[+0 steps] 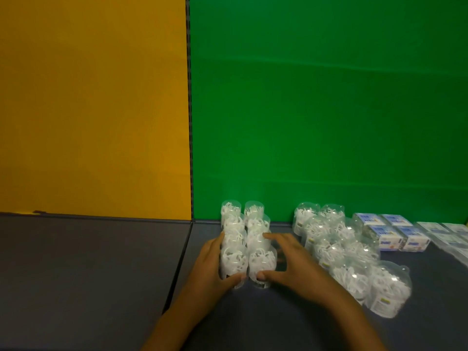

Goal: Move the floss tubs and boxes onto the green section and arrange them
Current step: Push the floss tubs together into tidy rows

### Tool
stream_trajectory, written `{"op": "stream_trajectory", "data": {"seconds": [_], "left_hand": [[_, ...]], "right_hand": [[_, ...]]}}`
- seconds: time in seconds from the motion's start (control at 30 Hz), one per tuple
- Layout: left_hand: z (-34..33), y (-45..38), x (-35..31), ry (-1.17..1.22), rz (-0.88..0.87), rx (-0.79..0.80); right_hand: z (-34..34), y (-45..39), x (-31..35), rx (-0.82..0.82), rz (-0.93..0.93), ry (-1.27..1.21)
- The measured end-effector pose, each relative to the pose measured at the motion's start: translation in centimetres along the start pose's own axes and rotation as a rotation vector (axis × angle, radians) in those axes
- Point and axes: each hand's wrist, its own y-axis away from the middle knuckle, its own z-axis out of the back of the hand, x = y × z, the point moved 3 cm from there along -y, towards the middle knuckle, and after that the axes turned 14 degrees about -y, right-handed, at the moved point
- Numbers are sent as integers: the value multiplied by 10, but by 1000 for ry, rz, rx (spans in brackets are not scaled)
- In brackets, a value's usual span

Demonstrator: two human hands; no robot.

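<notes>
- Clear plastic, thin-walled and full of white floss picks: that is the block of floss tubs I am squaring up, two columns running from the back edge of the dark shelf toward me, in front of the green backing.
- My left hand cups the block's left flank, fingers spread along the tubs, thumb pressed on the nearest tub's front.
- My right hand mirrors it, fingers stretched along the right flank and not pinching anything, thumb on the front of the nearest right tub.
- I judge these tubs light, smooth and easily tipped, with walls that would dent under a squeeze; holding low on the sides and pushing the whole block seems safest.
- A second group of tubs lies more loosely to the right, some tilted.
- Blue-and-white boxes sit beyond them near the back edge, with flat packets at the far right.
</notes>
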Motion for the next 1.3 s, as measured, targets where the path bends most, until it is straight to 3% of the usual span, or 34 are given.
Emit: {"op": "stream_trajectory", "data": {"seconds": [0.1,0.2,0.5,0.67,1.03,1.3], "left_hand": [[8,-4,3,84,48,28],[20,-20,2,158,173,-43],[10,-57,11,292,132,-27],[16,-81,26,244,239,-199],[-7,-116,42,349,229,-140],[-7,-119,45,361,223,-162]], "right_hand": [[12,-10,-2,-50,30,-95],[18,-28,-4,-128,32,-160],[13,-65,-16,-124,-18,-175],[26,-88,-20,-252,3,-142],[7,-117,-39,-326,-36,-300],[5,-118,-39,-320,-23,-279]]}}
